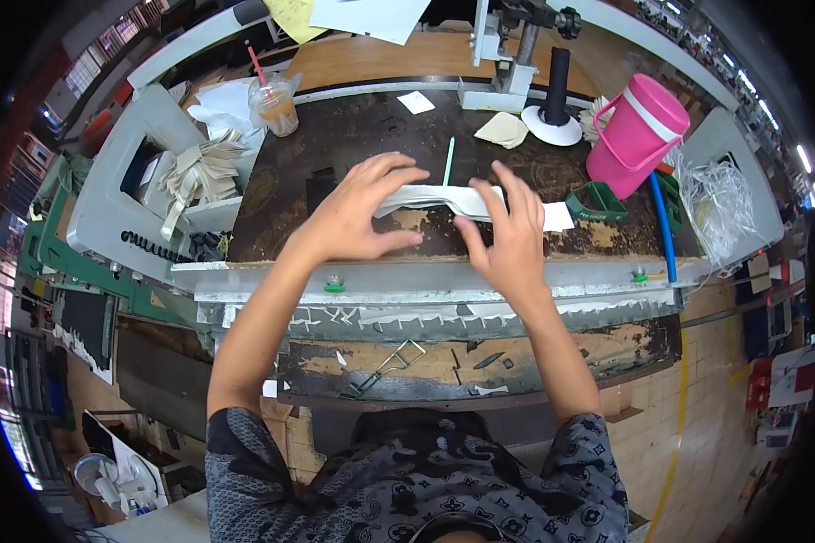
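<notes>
A stack of thin white strips, curved along its length, lies between my hands over the dark worn tabletop. My left hand is open around the stack's left end, fingers beyond its far edge and thumb apart on the near side. On the right part, my right hand grips the stack with bent fingers over it and the thumb against its near edge. A pale green pen-like stick stands out just beyond the strips. Beside my right hand is a white piece.
Toward the right are a green holder, a pink jug and a blue rod. A drink cup and a heap of pale pieces are at left. A metal stand rises at the back. Scraps litter the lower shelf.
</notes>
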The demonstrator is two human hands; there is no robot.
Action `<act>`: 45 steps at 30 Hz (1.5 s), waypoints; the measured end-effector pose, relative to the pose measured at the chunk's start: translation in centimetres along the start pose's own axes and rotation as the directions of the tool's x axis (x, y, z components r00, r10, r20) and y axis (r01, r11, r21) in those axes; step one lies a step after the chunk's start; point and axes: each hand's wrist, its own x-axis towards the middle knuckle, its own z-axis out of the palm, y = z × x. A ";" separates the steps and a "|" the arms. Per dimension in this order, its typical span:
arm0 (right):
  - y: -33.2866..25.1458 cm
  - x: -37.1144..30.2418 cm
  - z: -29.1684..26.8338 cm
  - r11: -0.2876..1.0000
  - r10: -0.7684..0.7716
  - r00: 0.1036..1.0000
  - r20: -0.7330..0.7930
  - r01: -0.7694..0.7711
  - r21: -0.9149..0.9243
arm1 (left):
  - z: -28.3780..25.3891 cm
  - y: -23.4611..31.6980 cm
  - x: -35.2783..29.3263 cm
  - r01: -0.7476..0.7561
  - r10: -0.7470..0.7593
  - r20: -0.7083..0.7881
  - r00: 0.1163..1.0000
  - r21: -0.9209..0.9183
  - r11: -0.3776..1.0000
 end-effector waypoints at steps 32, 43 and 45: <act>-5.6 -41.8 -6.6 0.816 0.403 0.531 0.746 -0.577 -0.031 | 11.7 16.4 -21.9 0.511 -0.505 -0.203 0.839 -0.027 0.859; -4.7 -34.8 3.4 0.997 0.065 0.996 0.065 -0.067 0.028 | 22.0 14.5 -22.9 0.021 -0.998 0.061 0.018 -0.998 -0.061; -2.4 -33.1 3.8 0.999 -0.016 0.998 0.063 0.018 -0.028 | 24.4 13.0 -23.2 0.030 -0.995 0.092 -0.043 -0.995 -0.093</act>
